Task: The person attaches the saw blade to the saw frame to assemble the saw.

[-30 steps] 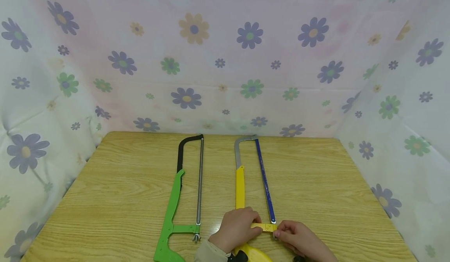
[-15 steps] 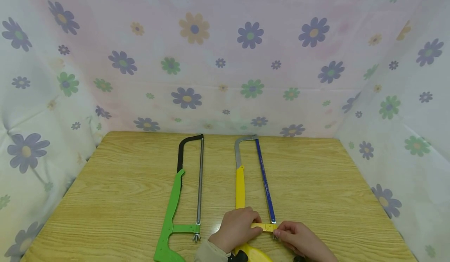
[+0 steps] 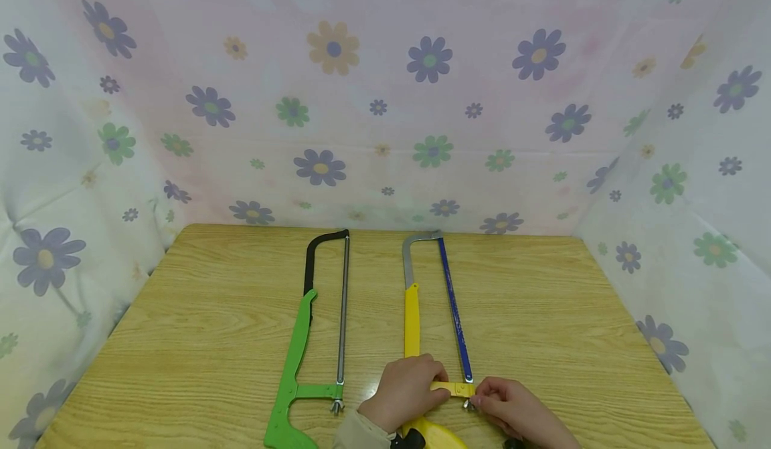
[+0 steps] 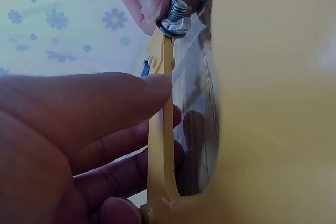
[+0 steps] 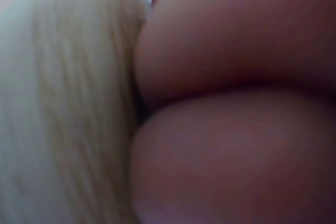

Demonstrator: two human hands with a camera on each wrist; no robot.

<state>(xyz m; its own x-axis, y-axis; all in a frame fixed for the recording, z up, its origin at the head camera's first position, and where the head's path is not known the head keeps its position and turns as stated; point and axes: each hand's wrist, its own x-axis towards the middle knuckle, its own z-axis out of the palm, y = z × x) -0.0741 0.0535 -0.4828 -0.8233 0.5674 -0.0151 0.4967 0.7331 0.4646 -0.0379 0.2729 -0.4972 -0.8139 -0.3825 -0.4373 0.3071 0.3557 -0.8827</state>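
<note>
A yellow hacksaw (image 3: 412,322) with a grey front frame and a blue blade (image 3: 454,315) lies on the wooden table. My left hand (image 3: 406,392) grips its short yellow crossbar, thumb on one side and fingers on the other, as the left wrist view shows. At the crossbar's outer end, my right hand (image 3: 518,409) pinches the wing nut (image 4: 178,26), which sits on a threaded bolt (image 4: 180,10). One wing shows beside the fingertips in the head view. The right wrist view is filled by blurred curled fingers (image 5: 236,145) close to the tabletop. My left hand hides part of the saw's handle.
Left of the yellow saw lies a green hacksaw (image 3: 295,348) with a black front frame and a grey blade (image 3: 343,315). Its own wing nut (image 3: 336,407) points toward me. Flowered cloth (image 3: 385,101) stands behind the wooden table (image 3: 542,302) and along both sides.
My right fingertips have shifted slightly at the wing nut, and more of its metal shows now. My left hand and both hacksaws stay in place.
</note>
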